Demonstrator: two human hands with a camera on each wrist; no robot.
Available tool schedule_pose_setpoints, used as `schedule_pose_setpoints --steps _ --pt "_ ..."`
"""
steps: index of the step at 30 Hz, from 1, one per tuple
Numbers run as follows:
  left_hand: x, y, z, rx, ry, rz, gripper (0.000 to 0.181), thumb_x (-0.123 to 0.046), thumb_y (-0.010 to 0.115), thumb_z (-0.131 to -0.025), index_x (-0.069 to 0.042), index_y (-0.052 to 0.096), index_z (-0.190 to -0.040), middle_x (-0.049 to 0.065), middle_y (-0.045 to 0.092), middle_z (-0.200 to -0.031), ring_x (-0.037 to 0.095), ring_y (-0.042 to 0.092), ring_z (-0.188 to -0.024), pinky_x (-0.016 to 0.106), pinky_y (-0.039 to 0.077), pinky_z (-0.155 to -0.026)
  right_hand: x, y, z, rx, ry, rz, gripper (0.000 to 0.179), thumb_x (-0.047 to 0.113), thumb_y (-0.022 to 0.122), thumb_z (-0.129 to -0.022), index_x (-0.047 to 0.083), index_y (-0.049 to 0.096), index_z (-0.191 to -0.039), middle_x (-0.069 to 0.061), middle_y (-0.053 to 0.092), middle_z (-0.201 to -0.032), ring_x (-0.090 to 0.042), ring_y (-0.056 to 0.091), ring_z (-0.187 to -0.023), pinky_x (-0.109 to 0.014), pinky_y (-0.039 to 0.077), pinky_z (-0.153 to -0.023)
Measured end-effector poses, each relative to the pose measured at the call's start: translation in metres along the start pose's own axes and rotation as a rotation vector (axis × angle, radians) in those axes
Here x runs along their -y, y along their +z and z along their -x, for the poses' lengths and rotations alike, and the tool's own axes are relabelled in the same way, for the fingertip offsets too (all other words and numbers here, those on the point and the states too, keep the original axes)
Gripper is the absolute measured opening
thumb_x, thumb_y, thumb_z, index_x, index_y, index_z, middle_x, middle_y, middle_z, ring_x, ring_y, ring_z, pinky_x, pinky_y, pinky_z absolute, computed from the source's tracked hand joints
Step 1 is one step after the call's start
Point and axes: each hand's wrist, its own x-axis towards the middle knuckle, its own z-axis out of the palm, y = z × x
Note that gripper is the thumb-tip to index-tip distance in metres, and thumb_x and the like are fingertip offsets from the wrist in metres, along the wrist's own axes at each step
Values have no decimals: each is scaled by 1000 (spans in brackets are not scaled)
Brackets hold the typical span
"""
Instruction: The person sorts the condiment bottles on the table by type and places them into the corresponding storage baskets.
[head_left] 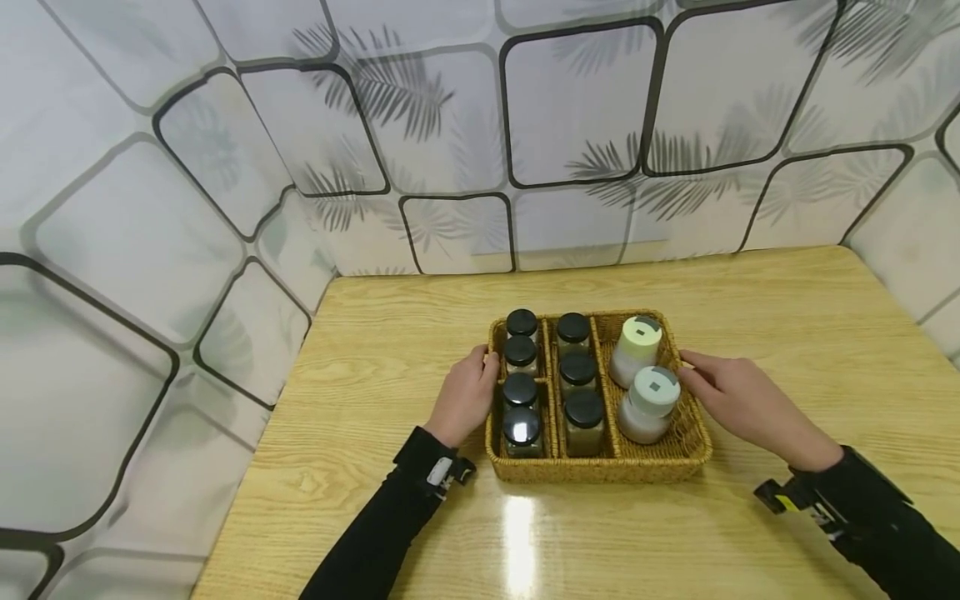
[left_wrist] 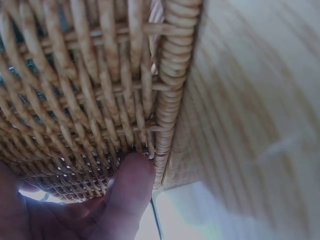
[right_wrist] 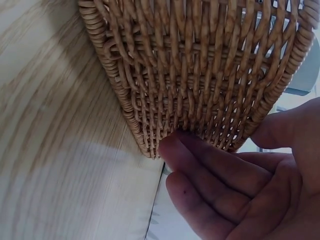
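Note:
A rectangular wicker basket [head_left: 600,472] with dividers stands on the wooden table. My left hand [head_left: 463,398] grips its left side, and in the left wrist view a fingertip [left_wrist: 136,167] presses the woven wall by the bottom edge. On the opposite side my right hand [head_left: 750,408] holds the basket. The right wrist view shows its fingers [right_wrist: 200,175] against the outer wall and the thumb at the rim. Inside are several black-lidded jars [head_left: 577,367] in the left and middle compartments. Two pale-lidded containers, one yellowish [head_left: 640,335] and one greenish-white [head_left: 654,392], occupy the right compartment.
The light wooden tabletop [head_left: 390,350] extends around the basket on all sides. A patterned white wall covering [head_left: 577,108] rises behind the table's back edge and along its left side.

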Motion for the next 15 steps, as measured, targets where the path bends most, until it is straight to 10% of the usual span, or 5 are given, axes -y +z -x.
schedule_pose_setpoints --steps 15 --pt "-2 -1 -6 5 10 8 46 -33 28 -111 1 58 -120 9 56 -84 24 57 -79 40 48 -75 2 1 -6 -15 5 21 55 32 35 -111 -8 45 -147 1 38 -58 -12 33 -50 -30 31 -57"
